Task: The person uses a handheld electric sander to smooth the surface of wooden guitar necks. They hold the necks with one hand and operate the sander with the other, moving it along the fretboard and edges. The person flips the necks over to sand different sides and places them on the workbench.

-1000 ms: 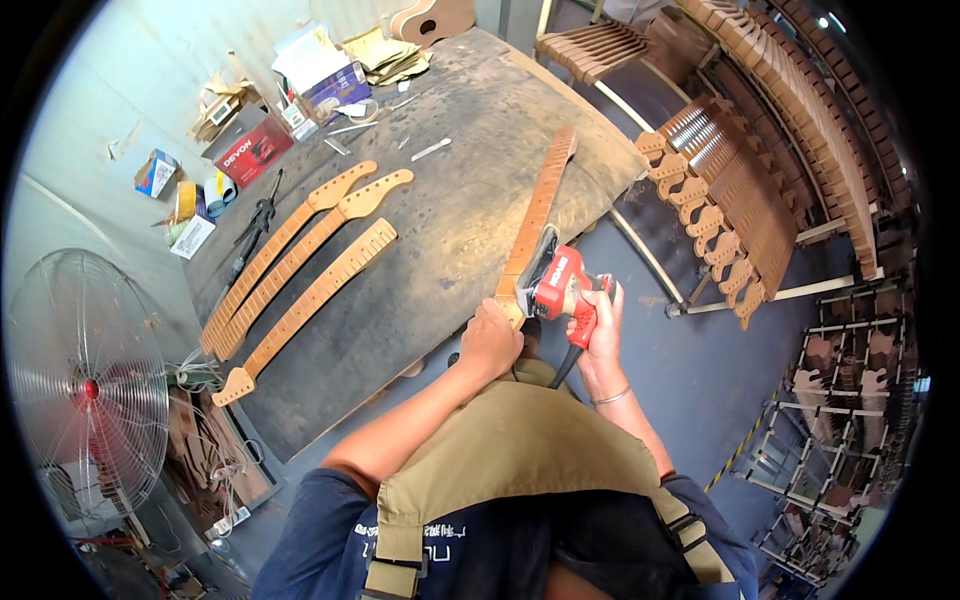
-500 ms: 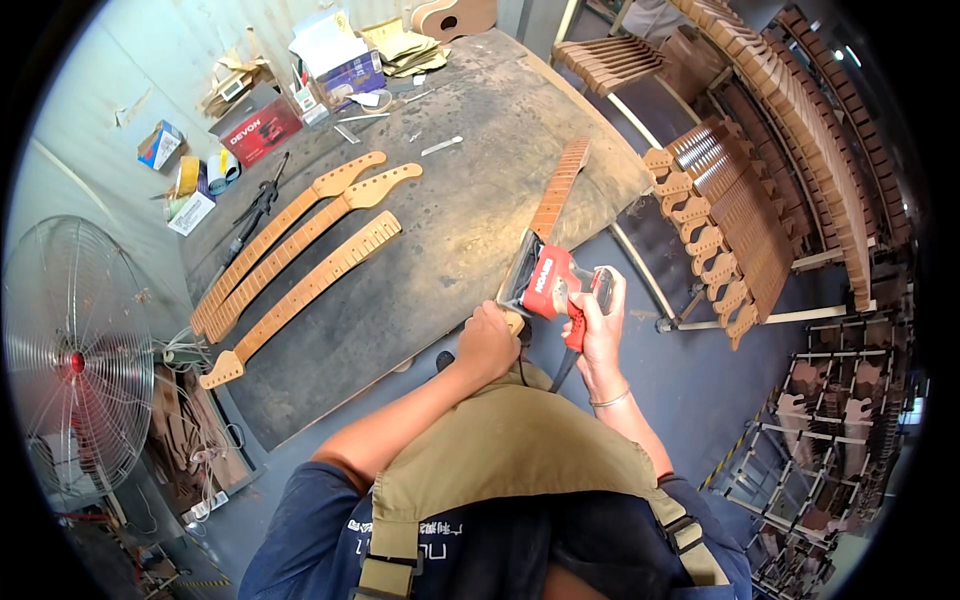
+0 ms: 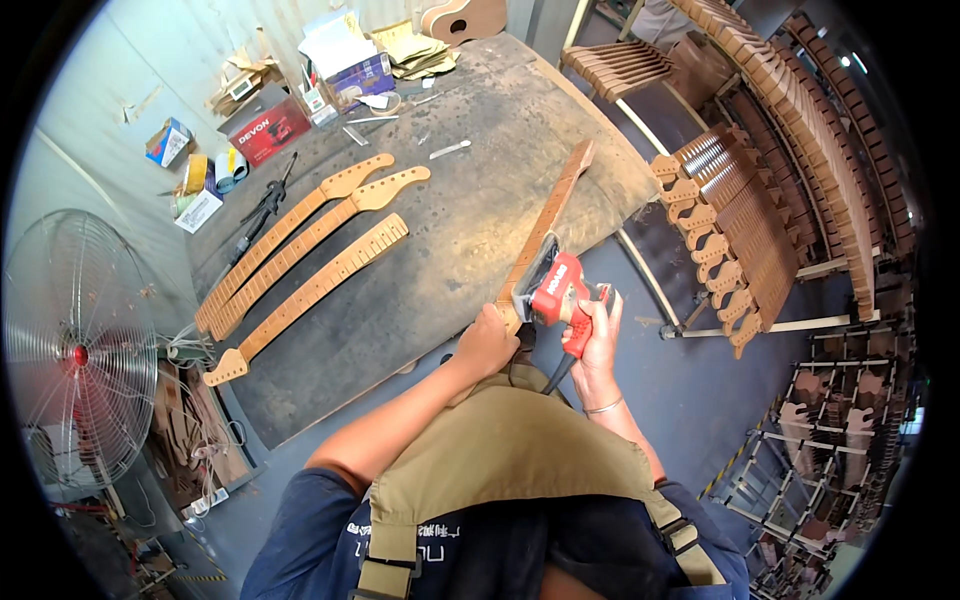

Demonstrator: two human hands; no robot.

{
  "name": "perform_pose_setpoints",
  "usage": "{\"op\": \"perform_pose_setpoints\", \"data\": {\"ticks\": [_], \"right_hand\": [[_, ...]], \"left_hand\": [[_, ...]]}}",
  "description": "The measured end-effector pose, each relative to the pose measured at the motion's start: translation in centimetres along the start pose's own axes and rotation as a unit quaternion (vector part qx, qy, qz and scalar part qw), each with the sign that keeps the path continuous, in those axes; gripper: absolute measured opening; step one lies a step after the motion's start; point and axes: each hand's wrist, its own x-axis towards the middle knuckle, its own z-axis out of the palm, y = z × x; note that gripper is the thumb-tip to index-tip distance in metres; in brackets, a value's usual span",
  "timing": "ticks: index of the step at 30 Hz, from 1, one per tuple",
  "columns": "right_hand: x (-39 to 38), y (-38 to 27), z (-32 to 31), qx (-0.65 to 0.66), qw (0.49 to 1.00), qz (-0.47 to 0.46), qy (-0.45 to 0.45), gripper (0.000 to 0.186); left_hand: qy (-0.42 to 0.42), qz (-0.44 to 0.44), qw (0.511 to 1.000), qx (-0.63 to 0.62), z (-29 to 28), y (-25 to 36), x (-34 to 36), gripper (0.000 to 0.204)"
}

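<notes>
My left hand [image 3: 486, 342] is closed around the near end of a wooden guitar neck [image 3: 546, 222], which points away across the bench with its fretboard tilted. In my right hand [image 3: 598, 345] is a red electric sander [image 3: 558, 288], fingers wrapped about its body. Its dark pad stands on edge against the right side of the neck, close to my left hand. The black cord drops from the sander's rear toward my apron. Left of these, three more necks lie roughly side by side: a far one [image 3: 283, 222], a middle one [image 3: 318, 232] and a near one [image 3: 330, 277].
The dark workbench [image 3: 350, 350] carries a black tool [image 3: 262, 215], a small metal strip [image 3: 450, 149], a red box [image 3: 265, 130] and a purple box [image 3: 360, 80]. A wire fan [image 3: 80, 400] stands left. Racks of guitar necks [image 3: 735, 220] stand right, beside the bench.
The neck has rolled so that its edge shows more. The sander has shifted slightly right and toward me, its pad turning from the neck's upper side to its right edge.
</notes>
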Motion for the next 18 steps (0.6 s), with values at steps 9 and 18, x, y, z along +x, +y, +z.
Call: {"op": "perform_pose_setpoints", "data": {"ticks": [9, 18], "right_hand": [[0.1, 0.3, 0.1, 0.003, 1.000, 0.001, 0.025, 0.049], [-0.3, -0.1, 1.1, -0.043, 0.998, -0.041, 0.012, 0.041]], "left_hand": [[-0.008, -0.009, 1.000, 0.014, -0.3, 0.8, -0.2, 0.051], [-0.024, -0.018, 1.000, 0.000, -0.7, 0.5, 0.2, 0.053]]}}
